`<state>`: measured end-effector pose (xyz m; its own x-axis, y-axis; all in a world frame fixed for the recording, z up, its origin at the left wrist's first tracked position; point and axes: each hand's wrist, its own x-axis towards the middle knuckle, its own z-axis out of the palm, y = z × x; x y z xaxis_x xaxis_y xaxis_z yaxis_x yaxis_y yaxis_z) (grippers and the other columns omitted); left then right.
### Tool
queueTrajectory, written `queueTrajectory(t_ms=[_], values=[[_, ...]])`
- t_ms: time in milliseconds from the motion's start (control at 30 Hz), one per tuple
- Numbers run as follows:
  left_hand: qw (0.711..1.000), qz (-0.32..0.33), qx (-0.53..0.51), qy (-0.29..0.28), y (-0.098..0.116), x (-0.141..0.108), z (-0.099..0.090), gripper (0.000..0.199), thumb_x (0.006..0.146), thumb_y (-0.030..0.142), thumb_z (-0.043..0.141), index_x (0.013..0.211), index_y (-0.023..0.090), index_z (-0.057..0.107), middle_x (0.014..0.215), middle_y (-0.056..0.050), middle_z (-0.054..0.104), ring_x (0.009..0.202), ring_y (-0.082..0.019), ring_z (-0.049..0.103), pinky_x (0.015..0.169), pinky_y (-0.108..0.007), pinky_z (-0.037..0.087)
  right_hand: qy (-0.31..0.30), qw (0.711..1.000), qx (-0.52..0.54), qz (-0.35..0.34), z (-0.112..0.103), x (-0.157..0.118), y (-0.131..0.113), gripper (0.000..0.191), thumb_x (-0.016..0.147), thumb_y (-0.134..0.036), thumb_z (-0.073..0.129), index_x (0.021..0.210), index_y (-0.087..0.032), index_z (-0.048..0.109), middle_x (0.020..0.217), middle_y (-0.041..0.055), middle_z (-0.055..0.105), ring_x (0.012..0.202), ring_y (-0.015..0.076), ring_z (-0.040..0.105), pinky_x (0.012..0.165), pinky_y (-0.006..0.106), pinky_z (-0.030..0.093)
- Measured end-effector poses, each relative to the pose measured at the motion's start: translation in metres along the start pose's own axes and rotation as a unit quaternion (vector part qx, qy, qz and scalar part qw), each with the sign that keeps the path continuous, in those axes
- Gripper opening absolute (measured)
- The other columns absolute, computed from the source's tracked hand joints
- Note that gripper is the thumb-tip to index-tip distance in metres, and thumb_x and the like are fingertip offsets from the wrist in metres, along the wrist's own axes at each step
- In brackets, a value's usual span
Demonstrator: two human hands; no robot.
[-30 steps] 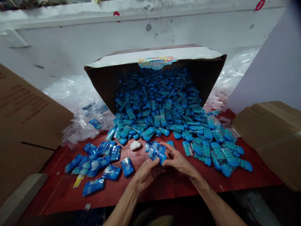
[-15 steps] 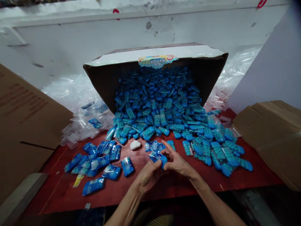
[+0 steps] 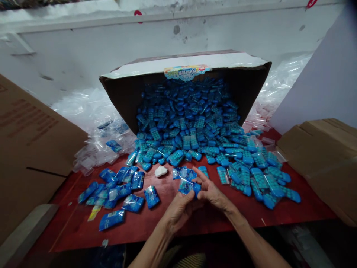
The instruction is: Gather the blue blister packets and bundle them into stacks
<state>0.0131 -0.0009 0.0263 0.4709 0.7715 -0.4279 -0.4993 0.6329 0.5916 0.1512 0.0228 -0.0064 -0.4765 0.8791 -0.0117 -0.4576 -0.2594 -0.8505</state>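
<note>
My left hand (image 3: 180, 211) holds a small blue printed packet (image 3: 187, 186) with a glossy clear film, its thumb lying across the lower edge. On the packet's right side, my right hand (image 3: 213, 195) grips it with bent fingers; those fingertips are partly hidden. Just beyond lie more blue printed wrappers (image 3: 178, 172) on the red tabletop (image 3: 167, 229). A crumpled white lump (image 3: 161, 171) sits left of them. Several finished-looking blue packets (image 3: 133, 203) lie loosely to the left. Small blue cases with teal beads (image 3: 259, 178) spread out on the right.
A tipped cardboard box (image 3: 119, 96) spills a heap of blue cases (image 3: 184, 123) toward me. Clear plastic pieces (image 3: 95, 141) are piled behind on the left. Brown cartons stand at the left (image 3: 36, 149) and right (image 3: 320, 160) of the table.
The packet has turned in my hands so that more of its flat printed face shows. Both hands stay almost in place; the loose packets and heap have not moved.
</note>
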Motion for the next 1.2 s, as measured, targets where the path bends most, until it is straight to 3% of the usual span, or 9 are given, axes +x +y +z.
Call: queueTrajectory(t_ms=[133,233,333,433,600,667,867,1067,1200], values=[[0.999,-0.016,-0.041,0.018,-0.002,0.002,-0.005,0.027,0.076,0.028,0.051,0.099,0.015,0.057,0.093,-0.009,0.064,0.083,-0.021,0.061,0.076,-0.035,0.044,0.000,0.999,-0.043,0.004,-0.002,0.000,0.003,0.083,0.056,-0.040,0.071,0.127,-0.029,0.028,0.096,0.0010,0.050,0.077,0.0126,0.052,0.069,0.025,0.040],[0.989,0.048,-0.130,0.050,0.017,-0.006,-0.023,0.026,0.078,0.033,0.046,0.084,0.014,0.062,0.083,-0.008,0.067,0.086,-0.023,0.060,0.080,-0.037,0.044,0.084,0.975,-0.204,-0.001,-0.009,0.003,0.000,0.049,0.067,-0.036,0.061,0.113,-0.024,0.046,0.086,0.0003,0.053,0.073,0.0123,0.052,0.069,0.026,0.041],[0.953,0.188,-0.214,0.100,0.046,-0.021,-0.047,0.037,0.077,0.043,0.043,0.094,0.015,0.060,0.091,-0.010,0.066,0.092,-0.024,0.058,0.081,-0.041,0.044,0.188,0.889,-0.415,-0.036,-0.019,0.008,-0.006,0.020,0.076,-0.029,0.050,0.092,-0.020,0.058,0.084,0.0016,0.057,0.076,0.0146,0.053,0.073,0.028,0.039],[0.930,0.231,-0.237,0.160,0.063,-0.031,-0.062,0.045,0.077,0.045,0.042,0.101,0.009,0.056,0.088,-0.014,0.066,0.086,-0.024,0.060,0.076,-0.040,0.047,0.245,0.790,-0.558,-0.066,-0.022,0.018,-0.011,0.020,0.080,-0.025,0.043,0.095,-0.019,0.056,0.092,0.0044,0.057,0.084,0.0164,0.053,0.075,0.027,0.038],[0.972,0.089,-0.140,0.166,0.040,-0.015,-0.049,0.018,0.076,0.025,0.048,0.086,0.014,0.058,0.062,-0.005,0.064,0.068,-0.020,0.063,0.068,-0.037,0.048,0.178,0.634,-0.753,-0.019,-0.001,0.038,-0.001,0.019,0.081,-0.021,0.044,0.095,-0.022,0.056,0.090,0.0044,0.057,0.083,0.0175,0.051,0.068,0.027,0.036],[0.978,0.044,-0.102,0.175,0.026,-0.004,-0.042,0.015,0.074,0.025,0.052,0.085,0.016,0.056,0.060,-0.002,0.063,0.065,-0.019,0.063,0.063,-0.031,0.048,0.175,0.596,-0.784,0.000,0.005,0.043,0.007,0.016,0.081,-0.018,0.043,0.084,-0.020,0.059,0.084,0.0056,0.058,0.083,0.0198,0.049,0.069,0.030,0.033],[0.975,0.009,-0.018,0.221,0.006,0.012,-0.039,0.021,0.071,0.028,0.055,0.087,0.015,0.051,0.061,-0.001,0.061,0.052,-0.012,0.059,0.051,-0.022,0.043,0.160,0.584,-0.796,-0.016,0.000,0.040,0.013,0.020,0.083,-0.018,0.041,0.076,-0.021,0.060,0.077,0.0048,0.059,0.082,0.0202,0.045,0.069,0.032,0.028],[0.972,0.053,0.079,0.214,0.002,0.031,-0.027,0.032,0.063,0.035,0.063,0.085,0.015,0.049,0.066,0.000,0.059,0.044,-0.007,0.053,0.043,-0.018,0.036,0.140,0.618,-0.766,-0.105,0.007,0.025,0.003,0.019,0.085,-0.026,0.042,0.086,-0.022,0.061,0.078,0.0039,0.058,0.079,0.0179,0.045,0.071,0.031,0.026],[0.936,0.060,0.252,0.236,0.005,0.037,-0.028,0.034,0.064,0.041,0.058,0.084,0.014,0.056,0.062,-0.002,0.058,0.044,-0.011,0.052,0.043,-0.023,0.037,0.143,0.607,-0.776,-0.094,0.007,0.028,0.007,0.021,0.085,-0.023,0.040,0.081,-0.021,0.060,0.077,0.0049,0.057,0.079,0.0181,0.045,0.070,0.030,0.026]])
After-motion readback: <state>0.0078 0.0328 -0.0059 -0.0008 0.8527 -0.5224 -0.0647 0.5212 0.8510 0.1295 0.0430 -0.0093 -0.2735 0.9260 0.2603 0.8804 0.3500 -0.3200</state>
